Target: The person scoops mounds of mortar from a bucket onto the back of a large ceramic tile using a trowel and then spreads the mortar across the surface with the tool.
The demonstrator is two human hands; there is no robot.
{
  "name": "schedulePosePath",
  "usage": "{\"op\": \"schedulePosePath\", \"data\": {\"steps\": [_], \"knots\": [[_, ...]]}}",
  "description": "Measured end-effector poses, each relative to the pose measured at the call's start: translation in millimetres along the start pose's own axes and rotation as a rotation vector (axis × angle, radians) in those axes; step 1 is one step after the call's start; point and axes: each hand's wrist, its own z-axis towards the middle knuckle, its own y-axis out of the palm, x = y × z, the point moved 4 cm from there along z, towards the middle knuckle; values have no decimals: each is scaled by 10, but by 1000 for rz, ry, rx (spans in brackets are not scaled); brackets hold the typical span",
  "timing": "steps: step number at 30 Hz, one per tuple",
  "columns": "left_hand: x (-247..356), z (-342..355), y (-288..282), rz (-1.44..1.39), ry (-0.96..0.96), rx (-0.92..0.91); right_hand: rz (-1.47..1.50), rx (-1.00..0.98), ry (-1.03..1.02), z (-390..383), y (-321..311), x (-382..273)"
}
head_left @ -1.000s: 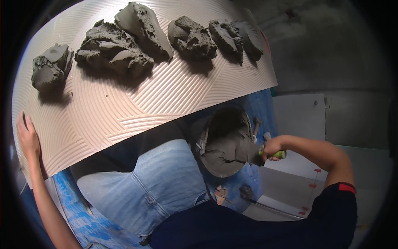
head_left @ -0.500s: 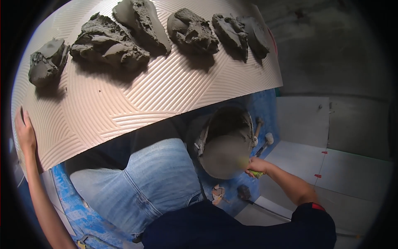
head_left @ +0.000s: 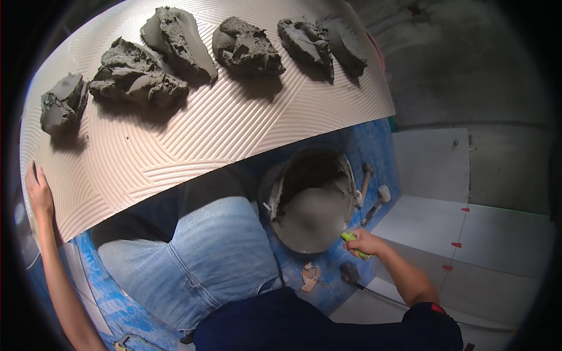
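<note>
Head view: the left hand [head_left: 40, 196] lies flat, fingers spread, on the near left edge of the ribbed tile [head_left: 222, 126], which rests on the person's denim-clad knee [head_left: 199, 257]. Six mortar lumps [head_left: 246, 47] sit along the tile's far edge. The right hand [head_left: 362, 241] is clenched around a green-handled trowel [head_left: 351, 240] (blade blurred) at the rim of the mortar bucket [head_left: 310, 202] below the tile's near edge.

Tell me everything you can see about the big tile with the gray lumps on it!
The tile is a large, pale cream slab whose face is covered in combed, curving ridges. Six rough lumps of wet gray mortar sit in a row along its far edge. It lies tilted over the person's jeans-clad lap. The left hand rests flat on its near left corner. Below its edge stands a bucket.
</note>
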Motion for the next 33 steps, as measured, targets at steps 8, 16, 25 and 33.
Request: {"op": "schedulePosePath", "data": {"steps": [8,16,25,33], "knots": [[120,-27,-88,115,-64,-48,71,192,-192,-62,119,-113],[861,-67,-541,212,-218,-166,285,277,-416,-1144,320,-1005],[940,-56,-669,-34,-275,-40,61,464,-1264,-2149,949,-3283],[1017,14,-727,-144,-298,-43,-942,790,-1120,-724,2315,-5338]]}}
